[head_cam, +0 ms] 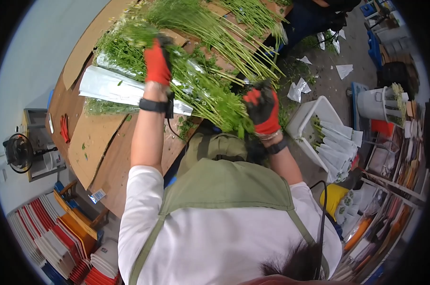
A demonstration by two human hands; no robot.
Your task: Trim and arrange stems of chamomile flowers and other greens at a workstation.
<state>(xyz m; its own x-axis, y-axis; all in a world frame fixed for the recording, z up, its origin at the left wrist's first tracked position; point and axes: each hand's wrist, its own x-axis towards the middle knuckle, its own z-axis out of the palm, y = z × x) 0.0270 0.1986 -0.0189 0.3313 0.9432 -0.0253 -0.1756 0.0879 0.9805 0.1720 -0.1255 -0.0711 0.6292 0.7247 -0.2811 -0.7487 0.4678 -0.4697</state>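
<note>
My left hand [158,60], in a red and black work glove, is closed around leafy green stems just below small white daisy-like flowers [138,30], which are blurred. My right hand [263,107], gloved the same way, is closed beside loose foliage at the lower end of the stems [232,110]; whether it grips any is unclear. Beneath my left forearm lies a white wrapping sleeve [111,87]. Bunches of long cut stems [243,50] are spread over the far side of the wooden table [143,146], their ends pointing right.
Cardboard sheets [94,146] and a spare red glove [64,128] lie on the table. To the right, a white tub [307,124] holds wrapped bunches [337,142]; scraps [298,89] litter the floor. Another person in dark clothing [307,21] stands at the table's far right end.
</note>
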